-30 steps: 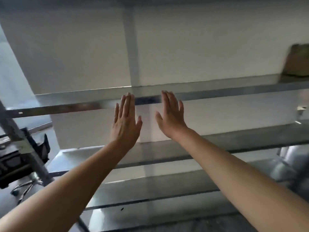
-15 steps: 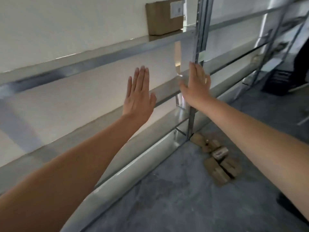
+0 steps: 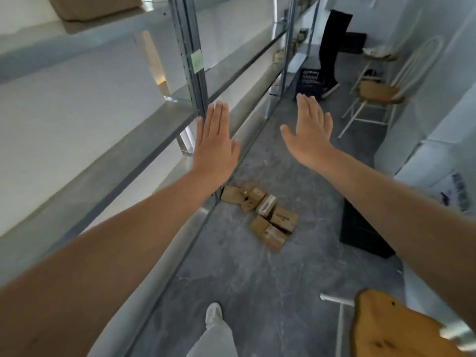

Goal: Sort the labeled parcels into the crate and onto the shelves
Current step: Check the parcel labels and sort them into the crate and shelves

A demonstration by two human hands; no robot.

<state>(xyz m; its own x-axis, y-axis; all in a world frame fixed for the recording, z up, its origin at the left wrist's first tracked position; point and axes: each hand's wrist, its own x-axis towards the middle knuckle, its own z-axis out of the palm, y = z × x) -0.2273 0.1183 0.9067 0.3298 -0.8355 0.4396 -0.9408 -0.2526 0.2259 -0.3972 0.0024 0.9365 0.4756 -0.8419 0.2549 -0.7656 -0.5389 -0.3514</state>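
Both arms reach forward from the lower corners of the frame. The left hand (image 3: 215, 148) sits just left of centre, back to the camera, fingers straight and pressed together, thumb out to the right; it holds nothing. Its fingertips (image 3: 219, 109) overlap a metal post (image 3: 192, 60), and whether they touch it cannot be told. The right hand (image 3: 309, 135) sits just right of centre, flat too, fingers together, thumb spread to the left, with nothing in it. The two hands are apart, with grey floor (image 3: 257, 279) showing between them.

The shelves (image 3: 154, 130) run along the left of the frame, from lower left toward the upper middle. A brown box (image 3: 95, 6) stands on the upper tier at the top left edge, cut off by the frame. A pale green tag (image 3: 197, 60) is stuck on the post.

The parcels (image 3: 265, 215) lie in a loose heap on the floor at centre, below the hands and just beside the foot of the shelves; several show pale labels. A black near crate (image 3: 360, 233) stands on the floor right of the parcels, partly hidden by the right forearm. A dark far crate (image 3: 309, 82) stands right of centre near the top, by the far end of the shelves, and a person (image 3: 332, 47) in black trousers stands just beside it. A white chair (image 3: 381, 91) stands at upper right. At the bottom edge show a pale trouser leg (image 3: 219, 338) and a shoe (image 3: 213, 314), and at lower right a wooden seat (image 3: 391, 328).
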